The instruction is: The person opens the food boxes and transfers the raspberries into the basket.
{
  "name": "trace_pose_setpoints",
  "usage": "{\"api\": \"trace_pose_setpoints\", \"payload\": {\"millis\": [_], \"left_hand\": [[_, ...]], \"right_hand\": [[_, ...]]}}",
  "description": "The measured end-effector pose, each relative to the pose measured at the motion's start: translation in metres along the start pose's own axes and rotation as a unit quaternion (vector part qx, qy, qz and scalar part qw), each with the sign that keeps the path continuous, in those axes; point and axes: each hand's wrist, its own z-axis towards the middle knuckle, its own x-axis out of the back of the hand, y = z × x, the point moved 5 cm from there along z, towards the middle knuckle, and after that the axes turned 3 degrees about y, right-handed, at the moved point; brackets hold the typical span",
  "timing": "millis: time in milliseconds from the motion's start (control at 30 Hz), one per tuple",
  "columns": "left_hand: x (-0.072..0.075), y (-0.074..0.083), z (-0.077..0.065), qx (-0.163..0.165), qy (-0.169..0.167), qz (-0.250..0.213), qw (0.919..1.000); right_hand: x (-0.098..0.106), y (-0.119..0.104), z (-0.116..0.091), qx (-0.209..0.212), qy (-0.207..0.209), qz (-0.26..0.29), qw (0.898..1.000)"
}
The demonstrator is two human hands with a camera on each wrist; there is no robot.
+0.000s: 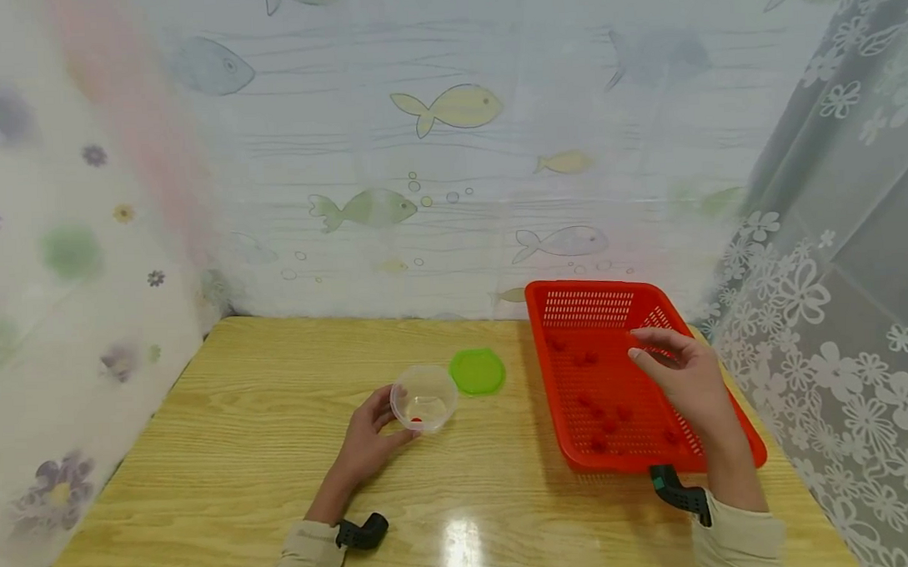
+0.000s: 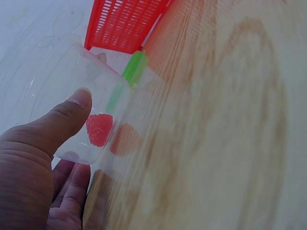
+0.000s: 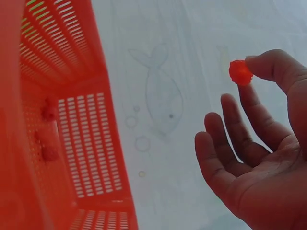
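Observation:
My left hand (image 1: 368, 441) holds a clear plastic tub (image 1: 437, 382) from its left side, thumb in front and fingers behind. The tub stands on the table with one red raspberry (image 2: 100, 130) inside at the bottom. My right hand (image 1: 694, 388) is raised over the right part of a red plastic basket (image 1: 585, 286). Between its thumb and index finger it pinches another raspberry (image 3: 240, 73), while the other fingers are spread loosely. Several more raspberries (image 1: 611, 426) lie scattered on the basket's floor.
A green lid (image 1: 477, 372) lies on the wooden table (image 1: 262, 390) just right of the tub, between it and the basket. A fish-printed curtain (image 1: 450, 167) hangs along the table's back edge. A floral lace curtain (image 1: 808, 304) hangs at the right.

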Motion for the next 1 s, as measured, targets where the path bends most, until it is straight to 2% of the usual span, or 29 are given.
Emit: {"api": "trace_pose_setpoints", "payload": {"millis": [200, 433, 633, 1000], "left_hand": [[0.001, 0.002, 0.000, -0.007, 0.000, 0.002, 1.0000], [0.001, 0.003, 0.000, -0.007, -0.001, -0.002, 1.0000], [0.000, 0.004, 0.000, -0.005, -0.004, 0.000, 1.0000], [0.001, 0.005, 0.000, 0.004, -0.002, 0.004, 1.0000]], "right_hand": [[0.004, -0.001, 0.000, 0.003, -0.023, -0.025, 0.999], [0.010, 0.004, -0.006, -0.007, -0.026, -0.063, 0.998], [0.013, 0.010, -0.012, -0.004, -0.027, -0.065, 0.998], [0.019, 0.018, -0.020, -0.025, -0.019, -0.068, 0.997]]}}
